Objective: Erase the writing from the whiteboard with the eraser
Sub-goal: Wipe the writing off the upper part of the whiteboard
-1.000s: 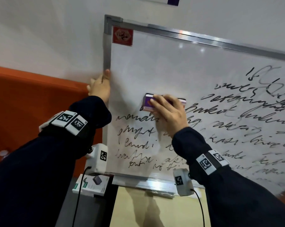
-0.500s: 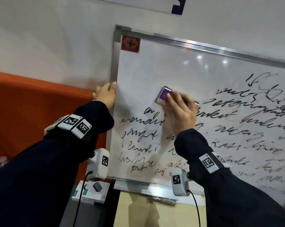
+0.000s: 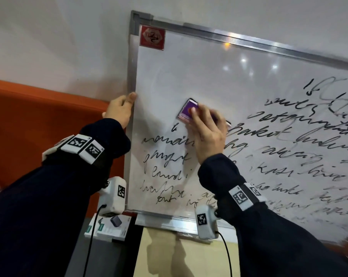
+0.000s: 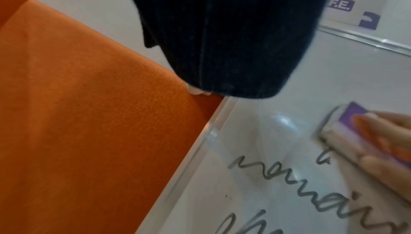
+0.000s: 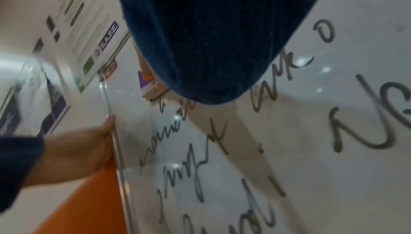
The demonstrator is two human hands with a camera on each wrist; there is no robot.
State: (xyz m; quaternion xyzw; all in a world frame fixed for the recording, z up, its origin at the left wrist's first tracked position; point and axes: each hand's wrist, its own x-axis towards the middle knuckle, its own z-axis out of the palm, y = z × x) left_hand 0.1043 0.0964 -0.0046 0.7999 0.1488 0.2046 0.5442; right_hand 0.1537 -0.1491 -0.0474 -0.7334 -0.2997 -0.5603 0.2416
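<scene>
Two hands on the job here: the right hand (image 3: 207,130) has its fingers curled over the purple eraser (image 3: 188,109), clamping it flat against the whiteboard (image 3: 219,80), while the left hand (image 3: 120,110) grips the board's left frame edge, thumb hooked onto the front, steadying it. Eraser sits in the upper-left part of the board, tilted, its long axis running from upper left down to lower right under the fingers. Above it and to its left the surface looks wiped, just faint smears. Now the key relation: the writing (image 3: 288,136) lies below and to the right of that eraser. A lone stray stroke sits just beside its lower-left corner, and the first full line of script runs right underneath the right palm. The left wrist view confirms it, eraser (image 4: 347,125) just above that stray mark and the line below. Plenty left, I'd say: several lines down the left side, and a big block stretching off to the right. The right hand is the one placed for it, and the likely sweep is downward or rightward, broad side leading. Pressing too lightly could leave grey ghosting like the smudges low on the right.
</scene>
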